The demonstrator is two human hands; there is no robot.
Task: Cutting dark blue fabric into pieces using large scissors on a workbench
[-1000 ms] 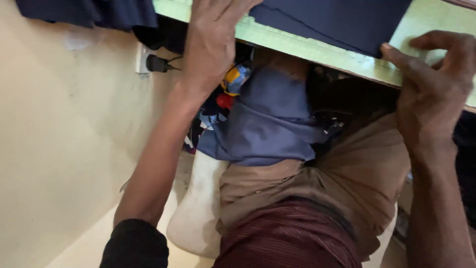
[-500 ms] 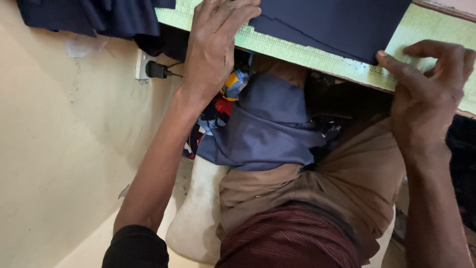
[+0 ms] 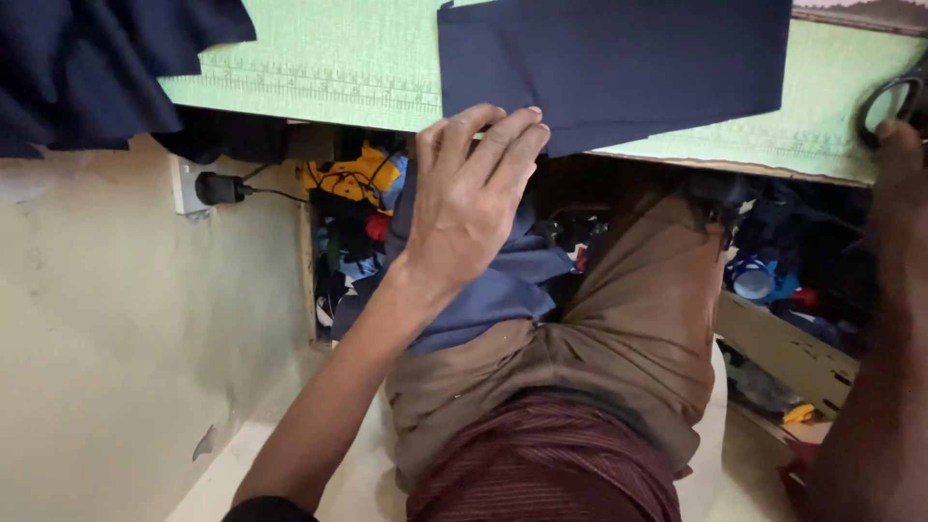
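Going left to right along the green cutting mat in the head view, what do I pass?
Bunched dark blue cloth → bare green cutting mat → flat dark blue fabric piece, with the left hand at its lower left corner → scissors by the right hand.

Two hands [image 3: 474,193], one flat navy cloth piece [image 3: 619,68], one green cutting mat [image 3: 319,58], one pair of scissors [image 3: 894,101], one wall plug [image 3: 215,188]
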